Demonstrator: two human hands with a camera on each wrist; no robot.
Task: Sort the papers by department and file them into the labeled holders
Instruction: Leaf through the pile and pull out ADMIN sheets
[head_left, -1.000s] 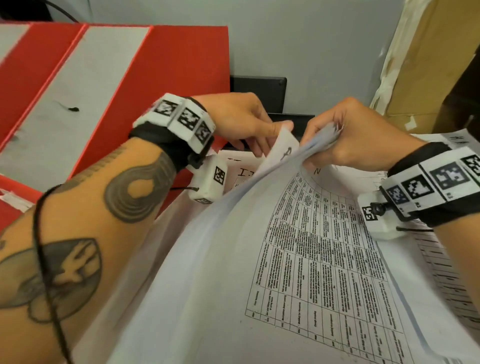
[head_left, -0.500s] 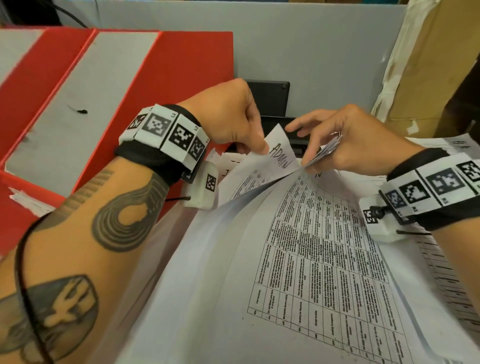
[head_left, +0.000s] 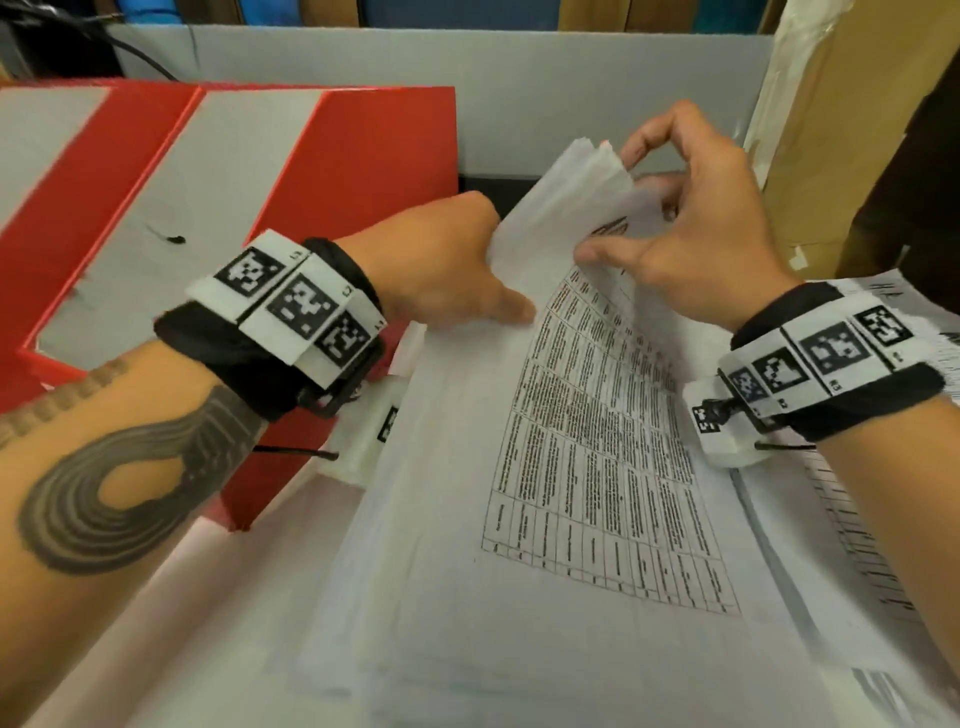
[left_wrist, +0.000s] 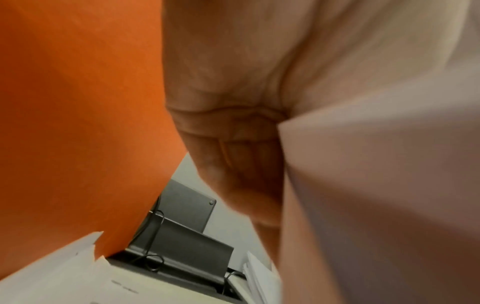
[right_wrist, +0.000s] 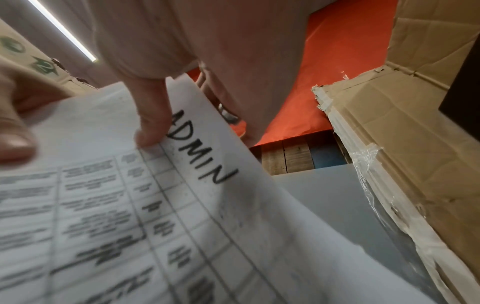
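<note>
A stack of white papers (head_left: 597, 441) with a printed table lies in front of me, its far end bent upward. My left hand (head_left: 462, 275) grips the lifted sheets (head_left: 550, 218) at their left edge, thumb on the front and fingers hidden behind. My right hand (head_left: 675, 228) pinches the top corner of the sheets between thumb and fingers. In the right wrist view the held sheet (right_wrist: 202, 185) carries the handwritten word ADMIN, with a fingertip (right_wrist: 153, 127) beside it. Red file holders (head_left: 363, 156) stand to the left. In the left wrist view the red holder (left_wrist: 78, 102) is close beside the hand.
A taped cardboard box (head_left: 857, 130) stands at the right and a grey panel (head_left: 519, 93) behind. More printed papers (head_left: 883, 519) lie under my right wrist. A black metal tray (left_wrist: 187, 246) sits behind the stack, next to the red holder.
Both hands have raised the far end of the sheets, which now stand more upright. The right hand moved up, and the left hand shifted to the sheets' left edge.
</note>
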